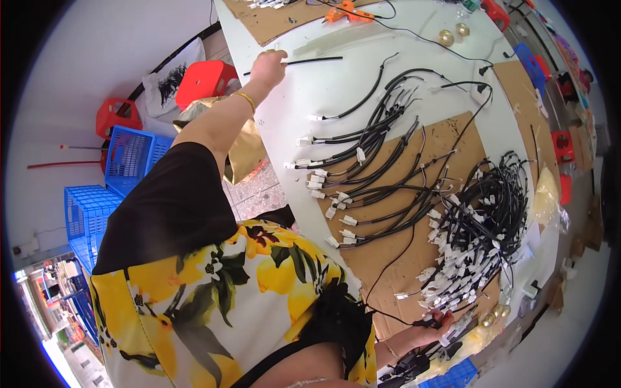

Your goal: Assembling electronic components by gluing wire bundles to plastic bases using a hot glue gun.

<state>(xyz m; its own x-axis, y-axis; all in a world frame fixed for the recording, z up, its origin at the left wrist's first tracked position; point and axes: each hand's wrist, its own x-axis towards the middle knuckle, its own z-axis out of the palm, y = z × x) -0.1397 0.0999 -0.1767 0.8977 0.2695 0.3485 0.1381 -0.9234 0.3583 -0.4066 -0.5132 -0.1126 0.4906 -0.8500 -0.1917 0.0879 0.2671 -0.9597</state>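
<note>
My left hand (266, 68) reaches to the far left of the white table, its fingers closed on a thin straight black tube (317, 61). At the near right, my right hand (435, 328) has its fingers curled round a small dark thing, mostly hidden, beside a black cord. Short black cables (381, 123) with white plugs lie spread in a row across the table middle. To their right, a dense heap of similar cables (498, 213) rests on the brown cardboard (456, 132).
Beyond lies an orange glue gun (348, 11) with a trailing cord, and round gold-coloured pieces (446, 37) sit farther right. Left of the table stand red stools (204, 83) and blue crates (129, 158). A clear plastic bag (548, 200) lies at the right edge.
</note>
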